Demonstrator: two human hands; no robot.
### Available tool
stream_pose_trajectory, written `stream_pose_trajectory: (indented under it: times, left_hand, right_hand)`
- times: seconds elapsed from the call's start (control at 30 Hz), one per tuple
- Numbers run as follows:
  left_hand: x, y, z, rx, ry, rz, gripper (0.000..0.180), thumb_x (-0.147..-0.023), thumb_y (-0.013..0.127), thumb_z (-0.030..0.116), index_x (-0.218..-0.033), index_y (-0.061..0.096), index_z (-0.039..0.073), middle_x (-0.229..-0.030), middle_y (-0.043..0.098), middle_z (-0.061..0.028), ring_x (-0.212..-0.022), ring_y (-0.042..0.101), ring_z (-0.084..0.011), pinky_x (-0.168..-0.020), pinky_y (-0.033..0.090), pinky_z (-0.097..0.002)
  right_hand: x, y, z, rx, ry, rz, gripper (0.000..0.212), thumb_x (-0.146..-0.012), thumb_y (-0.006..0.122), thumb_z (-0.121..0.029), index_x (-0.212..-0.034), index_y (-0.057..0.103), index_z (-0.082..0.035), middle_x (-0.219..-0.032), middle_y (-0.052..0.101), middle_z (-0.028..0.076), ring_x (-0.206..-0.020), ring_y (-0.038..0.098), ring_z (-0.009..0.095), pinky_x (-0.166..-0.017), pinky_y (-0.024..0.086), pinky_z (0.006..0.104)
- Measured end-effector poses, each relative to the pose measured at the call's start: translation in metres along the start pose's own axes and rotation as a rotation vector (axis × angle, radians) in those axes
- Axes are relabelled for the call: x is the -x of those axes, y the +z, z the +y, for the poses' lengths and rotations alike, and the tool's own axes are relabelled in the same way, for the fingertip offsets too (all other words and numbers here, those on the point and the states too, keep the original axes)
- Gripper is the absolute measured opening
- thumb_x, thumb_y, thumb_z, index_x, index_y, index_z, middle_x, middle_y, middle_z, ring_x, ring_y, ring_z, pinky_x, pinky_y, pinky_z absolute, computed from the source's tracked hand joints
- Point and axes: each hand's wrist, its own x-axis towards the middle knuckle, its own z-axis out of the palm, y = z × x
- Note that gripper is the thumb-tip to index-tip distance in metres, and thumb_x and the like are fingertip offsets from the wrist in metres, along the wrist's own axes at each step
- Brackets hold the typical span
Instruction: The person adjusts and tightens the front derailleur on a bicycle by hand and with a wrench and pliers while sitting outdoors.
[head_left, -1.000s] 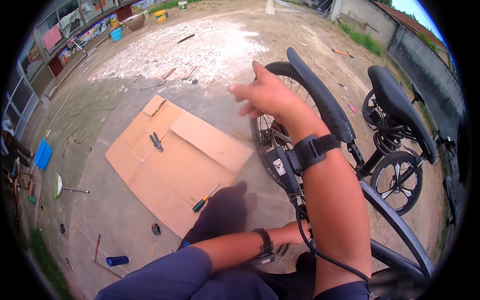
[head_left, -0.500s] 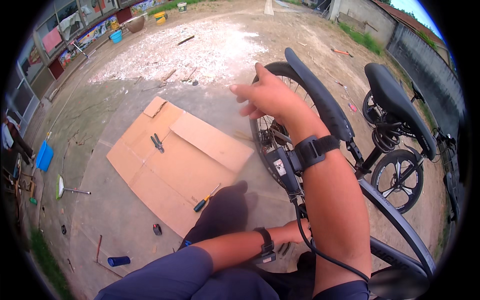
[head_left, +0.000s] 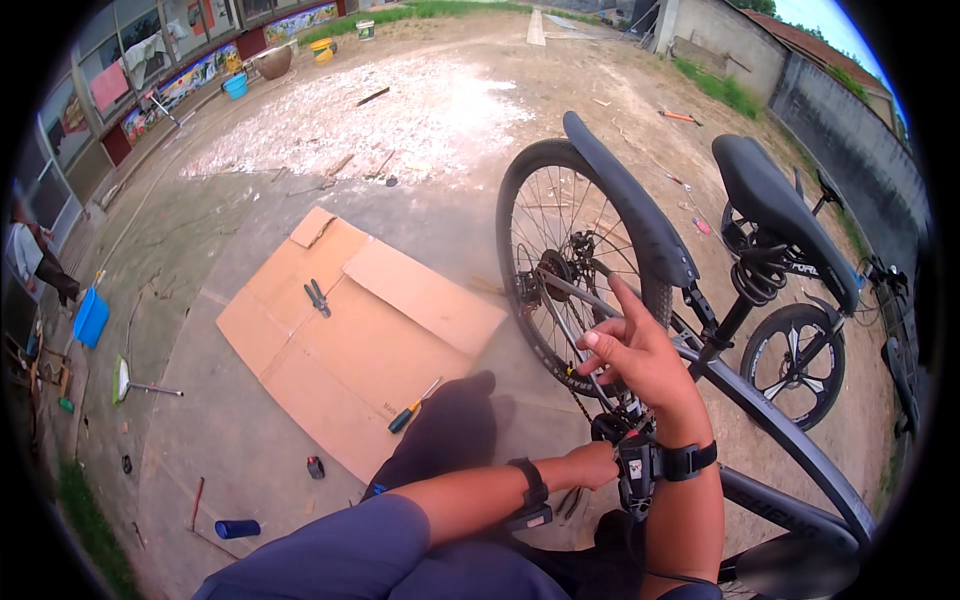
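Down from the upper left edge of the rear wheel (head_left: pixel 553 272) comes the right hand (head_left: pixel 637 358), now before that wheel's lower right side, and the spokes and gears it was covering are out in full view! Its index finger points up, thumb apart, the other fingers loosely bent; nothing shows in its grip.

Now to the left hand (head_left: pixel 592 466), just below the wheel, drawn up narrow among the parts near the crank. Is it gripping something? Cannot tell: the fingertips are hidden behind the boxy device (head_left: pixel 637 468) strapped to the right wrist.

And the bicycle (head_left: pixel 770 412) itself! Its frame runs down to the right from the wheel, the black mudguard (head_left: pixel 622 195) arches along the wheel's upper right, and the saddle (head_left: pixel 783 215) sits farther out to the right. A second bicycle's spoked wheel (head_left: pixel 797 362) stands beyond, right of the rear wheel.

Over to the wheel's left, flattened cardboard (head_left: pixel 350 330) lies on the ground, bearing pliers (head_left: pixel 317 298) and, nearer its lower edge, a screwdriver (head_left: pixel 405 416). Well apart to the wheel's lower left rests a blue cylinder (head_left: pixel 237 528); far left, a blue bin (head_left: pixel 90 318) with another person (head_left: pixel 38 258) just behind it.
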Motion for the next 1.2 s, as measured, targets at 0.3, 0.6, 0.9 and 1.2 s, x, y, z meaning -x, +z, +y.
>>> stream_pose_trajectory:
  times: [0.3,0.6,0.9,1.2]
  left_hand:
    - [0.017,-0.030,0.065,-0.076,-0.308,-0.132,0.022,-0.073,0.055,0.012,-0.083,0.066,-0.004,-0.078,0.070,-0.0238,-0.079,0.071,-0.0376,-0.070,0.055,-0.0449]
    - [0.025,-0.034,0.077,-0.072,-0.318,-0.114,0.022,-0.075,0.054,0.011,-0.073,0.065,-0.008,-0.067,0.067,-0.0218,-0.062,0.070,-0.0341,-0.060,0.055,-0.0449]
    - [0.023,-0.023,0.065,-0.038,-0.328,-0.034,0.022,-0.076,0.054,0.013,-0.072,0.066,-0.005,-0.067,0.068,-0.0202,-0.062,0.070,-0.0316,-0.059,0.054,-0.0442]
    - [0.022,-0.024,0.063,-0.035,-0.333,-0.035,0.021,-0.076,0.053,0.014,-0.072,0.064,-0.004,-0.065,0.067,-0.0196,-0.060,0.068,-0.0323,-0.057,0.053,-0.0441]
  right_hand:
    - [0.186,-0.083,0.108,-0.435,0.026,0.650,0.070,-0.096,0.066,-0.032,-0.151,0.033,-0.004,-0.092,0.068,0.013,-0.069,0.072,0.022,-0.050,0.055,0.0248]
    - [0.307,-0.081,0.203,-0.860,0.046,1.072,0.050,-0.100,0.058,-0.040,-0.140,0.051,-0.010,-0.088,0.069,0.004,-0.064,0.068,0.014,-0.046,0.052,0.0220]
    - [0.315,-0.080,0.225,-0.896,-0.003,1.047,0.047,-0.101,0.057,-0.039,-0.138,0.052,-0.009,-0.088,0.068,0.003,-0.066,0.066,0.013,-0.049,0.054,0.0212]
    - [0.307,-0.076,0.218,-0.853,0.004,1.059,0.048,-0.099,0.061,-0.036,-0.137,0.053,-0.008,-0.089,0.066,0.005,-0.066,0.066,0.014,-0.051,0.054,0.0214]
